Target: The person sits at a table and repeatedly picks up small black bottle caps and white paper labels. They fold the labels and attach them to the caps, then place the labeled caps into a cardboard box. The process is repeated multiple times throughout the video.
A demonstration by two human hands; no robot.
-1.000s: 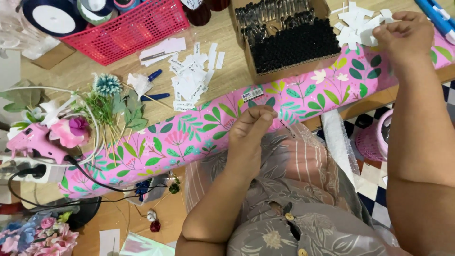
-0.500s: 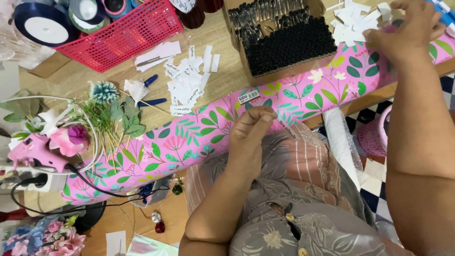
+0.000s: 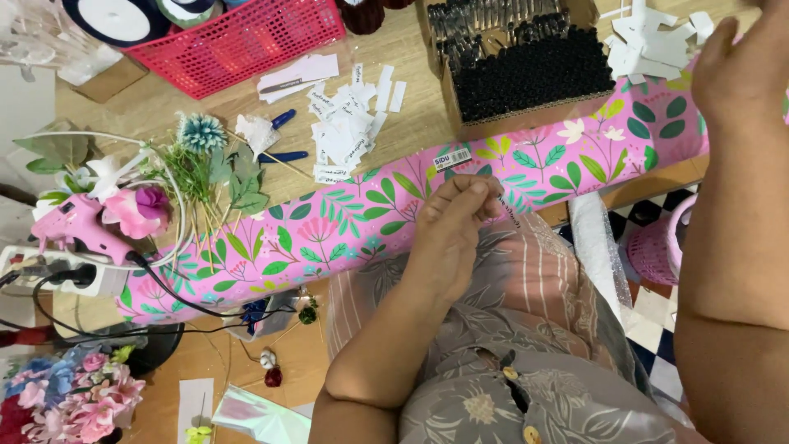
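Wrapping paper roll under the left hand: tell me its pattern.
The wrapping paper roll is pink with green leaves and small flowers, clear in the head view.

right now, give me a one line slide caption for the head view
Left hand pinched over a pink floral wrapping paper roll, right hand raised near a box of black pieces.

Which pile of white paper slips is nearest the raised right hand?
The pile at the top right, beside the box of black pieces, just left of the right hand. The other pile lies mid-table.
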